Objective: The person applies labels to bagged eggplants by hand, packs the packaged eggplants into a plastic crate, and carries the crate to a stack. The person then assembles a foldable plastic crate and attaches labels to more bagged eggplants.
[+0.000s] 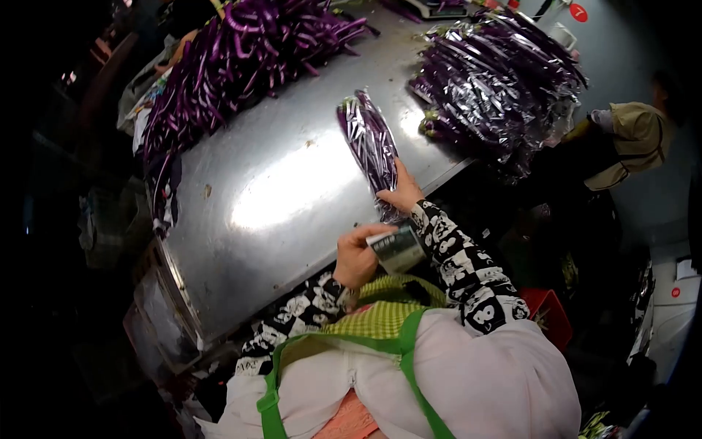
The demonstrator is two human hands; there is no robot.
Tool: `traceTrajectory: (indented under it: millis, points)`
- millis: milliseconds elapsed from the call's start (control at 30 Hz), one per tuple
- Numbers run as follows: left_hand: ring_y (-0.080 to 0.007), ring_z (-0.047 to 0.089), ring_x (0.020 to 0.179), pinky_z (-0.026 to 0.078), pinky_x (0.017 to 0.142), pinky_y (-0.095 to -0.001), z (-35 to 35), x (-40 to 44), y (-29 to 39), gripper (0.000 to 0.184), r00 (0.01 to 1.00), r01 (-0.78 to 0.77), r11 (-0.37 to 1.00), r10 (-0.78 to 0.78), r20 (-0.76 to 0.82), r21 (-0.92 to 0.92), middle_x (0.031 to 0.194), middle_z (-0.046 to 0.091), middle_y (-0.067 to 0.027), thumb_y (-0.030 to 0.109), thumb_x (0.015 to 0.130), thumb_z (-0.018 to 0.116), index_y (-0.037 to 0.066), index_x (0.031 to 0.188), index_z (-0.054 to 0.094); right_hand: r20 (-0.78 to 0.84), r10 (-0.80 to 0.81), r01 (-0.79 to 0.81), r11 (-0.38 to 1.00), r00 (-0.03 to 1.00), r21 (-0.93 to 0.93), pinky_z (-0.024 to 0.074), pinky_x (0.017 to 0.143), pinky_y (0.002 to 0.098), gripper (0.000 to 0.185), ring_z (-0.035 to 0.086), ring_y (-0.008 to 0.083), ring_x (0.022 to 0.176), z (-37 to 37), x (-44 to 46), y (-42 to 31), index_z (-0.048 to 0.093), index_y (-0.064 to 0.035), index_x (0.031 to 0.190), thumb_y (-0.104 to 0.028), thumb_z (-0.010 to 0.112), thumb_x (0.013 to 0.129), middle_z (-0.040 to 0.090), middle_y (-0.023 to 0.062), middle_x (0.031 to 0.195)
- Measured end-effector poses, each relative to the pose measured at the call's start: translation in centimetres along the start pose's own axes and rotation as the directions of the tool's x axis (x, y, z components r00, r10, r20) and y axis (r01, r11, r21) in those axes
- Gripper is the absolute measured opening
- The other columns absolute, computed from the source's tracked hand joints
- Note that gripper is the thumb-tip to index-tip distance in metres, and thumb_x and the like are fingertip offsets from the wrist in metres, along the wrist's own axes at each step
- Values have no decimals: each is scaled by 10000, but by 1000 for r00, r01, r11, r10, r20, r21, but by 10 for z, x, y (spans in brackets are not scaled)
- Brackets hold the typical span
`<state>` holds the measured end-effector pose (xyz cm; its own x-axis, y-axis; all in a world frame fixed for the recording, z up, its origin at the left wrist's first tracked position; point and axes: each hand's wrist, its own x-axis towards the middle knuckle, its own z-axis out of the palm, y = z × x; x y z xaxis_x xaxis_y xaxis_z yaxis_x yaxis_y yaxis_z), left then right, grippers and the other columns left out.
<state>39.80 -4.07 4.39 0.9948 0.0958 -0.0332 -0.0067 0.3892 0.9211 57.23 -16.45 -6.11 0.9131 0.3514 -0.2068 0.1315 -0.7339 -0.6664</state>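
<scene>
My right hand (404, 192) is closed around the lower end of a plastic-wrapped bundle of long purple eggplants (368, 139), which lies over the metal table (256, 256). Close to my body, my left hand (355, 256) pinches a dark printed card or label (397, 249) by its left edge. The card is just below the bundle's near end, beside my right forearm, and its print is too blurred to read.
Loose purple eggplants (241, 58) are heaped at the table's far left. A big pile of wrapped bundles (497, 88) covers the right corner. A red crate (547, 316) stands low at my right. A beige bag (635, 143) is at the far right.
</scene>
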Motion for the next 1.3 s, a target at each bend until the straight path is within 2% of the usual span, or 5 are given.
traceTrajectory:
  millis: [200,367,600,1067,1300]
  points:
    - [-82,624,746,513,674,-225,-23,22,16,130,993,-91,994,85,-84,-67,848,687,-55,68,848,660,-29,934,674,157,-99,154,906,983,-395,425,918,397,555,538,354,1059,-8,-50,-40,415,-121,1352,-300,599,860,562,220,1035]
    - [-85,622,752,510,682,-223,-31,24,15,122,988,-141,989,138,-65,-39,848,681,-48,54,833,673,-17,932,674,234,-289,-25,580,928,814,480,777,274,297,601,131,869,-83,-96,-118,642,-7,1064,-258,562,927,648,87,935]
    - [-67,592,710,480,635,-212,-31,28,6,73,954,-263,962,271,-129,75,811,658,-18,45,817,688,6,876,670,152,-311,163,784,938,599,486,683,223,205,595,78,768,-83,-107,-133,651,17,1011,-111,650,850,662,42,864]
    - [-157,659,687,508,651,-305,-89,-42,-51,309,823,525,657,-555,-125,541,767,695,-106,251,727,765,4,899,700,250,-477,433,876,842,212,400,892,340,218,491,234,1001,37,43,-117,707,-139,934,-291,697,779,606,109,987]
    - [-286,552,624,422,540,-394,-59,-30,-26,192,935,-354,420,189,300,836,650,528,-80,41,549,670,97,712,585,71,-108,124,954,992,-272,453,817,429,437,505,269,1006,95,61,-144,519,-183,1233,-397,600,860,547,113,1076]
